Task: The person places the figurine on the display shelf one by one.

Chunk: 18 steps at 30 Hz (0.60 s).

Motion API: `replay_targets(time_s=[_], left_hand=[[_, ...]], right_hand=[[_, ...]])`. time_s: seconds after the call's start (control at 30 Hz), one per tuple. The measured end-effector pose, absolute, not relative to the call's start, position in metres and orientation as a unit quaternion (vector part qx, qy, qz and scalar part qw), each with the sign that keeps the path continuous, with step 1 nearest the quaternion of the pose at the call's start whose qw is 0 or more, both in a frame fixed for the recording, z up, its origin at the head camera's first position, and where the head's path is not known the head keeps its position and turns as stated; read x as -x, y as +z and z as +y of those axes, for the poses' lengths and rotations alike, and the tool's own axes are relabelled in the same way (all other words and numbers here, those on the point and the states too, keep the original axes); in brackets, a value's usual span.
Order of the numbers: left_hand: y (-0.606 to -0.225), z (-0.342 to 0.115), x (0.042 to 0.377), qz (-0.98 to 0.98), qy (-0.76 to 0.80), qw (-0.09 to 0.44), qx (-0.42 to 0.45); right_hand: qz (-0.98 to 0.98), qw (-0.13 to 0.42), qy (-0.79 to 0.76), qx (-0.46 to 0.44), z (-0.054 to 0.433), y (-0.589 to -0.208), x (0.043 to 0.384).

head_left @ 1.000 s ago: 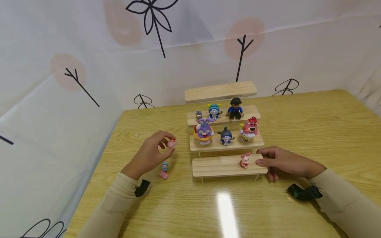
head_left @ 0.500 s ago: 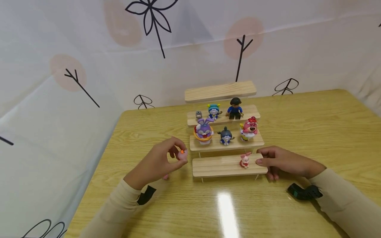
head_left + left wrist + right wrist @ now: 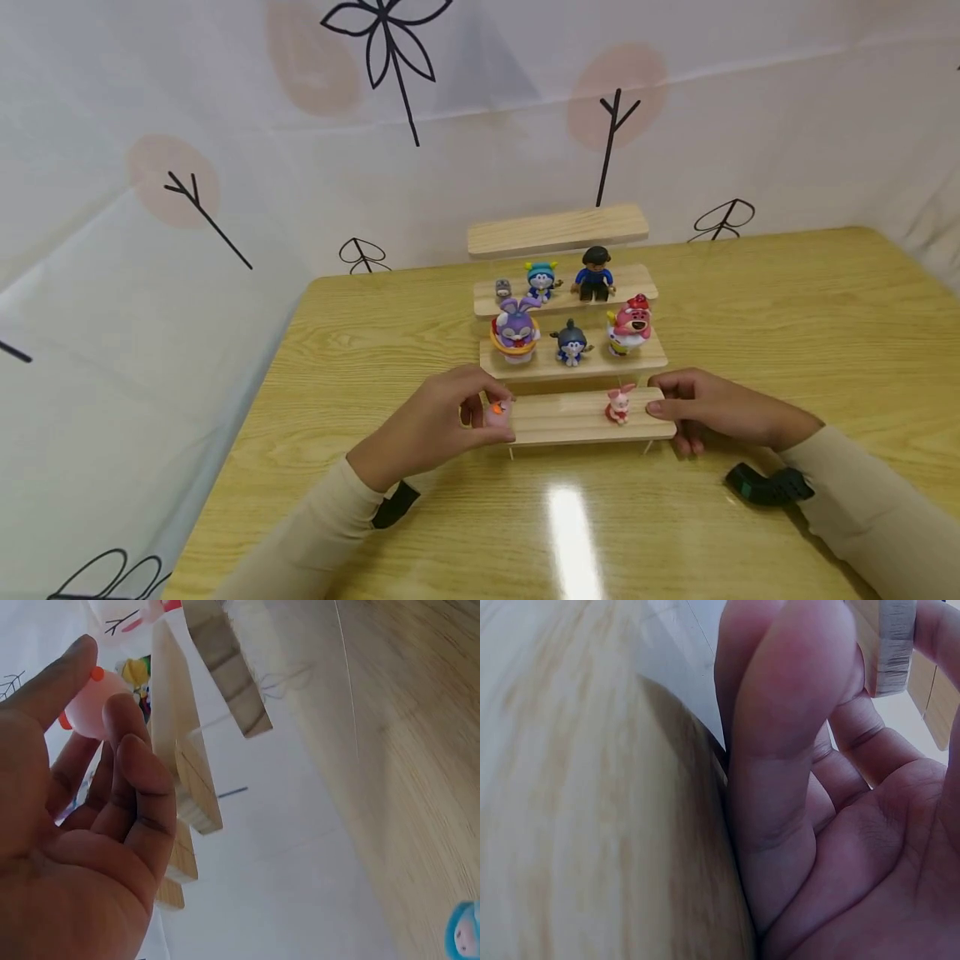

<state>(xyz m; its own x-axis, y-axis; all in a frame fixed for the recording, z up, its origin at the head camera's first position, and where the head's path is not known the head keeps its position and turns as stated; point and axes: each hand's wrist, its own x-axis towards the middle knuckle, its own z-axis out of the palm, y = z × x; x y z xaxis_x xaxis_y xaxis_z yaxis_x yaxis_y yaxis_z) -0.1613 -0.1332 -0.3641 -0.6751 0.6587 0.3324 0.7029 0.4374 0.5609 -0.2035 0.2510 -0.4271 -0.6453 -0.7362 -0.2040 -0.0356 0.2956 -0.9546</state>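
My left hand pinches a small pink duck figurine with an orange beak between thumb and fingertips. It is at the left end of the lowest wooden shelf; whether the duck touches the board I cannot tell. In the left wrist view the round pink duck sits between the fingers, beside the board edges. My right hand grips the right end of that same shelf, thumb on top and other fingers lower down. Close to that thumb, a pink piglet figurine sits on the shelf.
Behind rise more tiers, holding a purple rabbit, a dark-haired figurine, a pink bear, and above them a person figurine among others. A blue-hooded figurine is on the table by my left wrist.
My left hand has carried the pink duck rightward and toward me, from beside the shelves to the lowest shelf's left end. The right hand has stayed on the shelf's right end.
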Motion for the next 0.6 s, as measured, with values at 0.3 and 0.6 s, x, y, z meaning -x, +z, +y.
replay_targets(time_s=[0.3, 0.6], left_hand=[[-0.364, -0.109, 0.16, -0.854, -0.374, 0.015, 0.361], [-0.368, -0.086, 0.16, -0.836, -0.393, -0.022, 0.382]], right_hand=[[0.725, 0.328, -0.542, 0.27, 0.253, -0.43, 0.202], [0.729, 0.326, -0.538, 0.27, 0.252, -0.429, 0.203]])
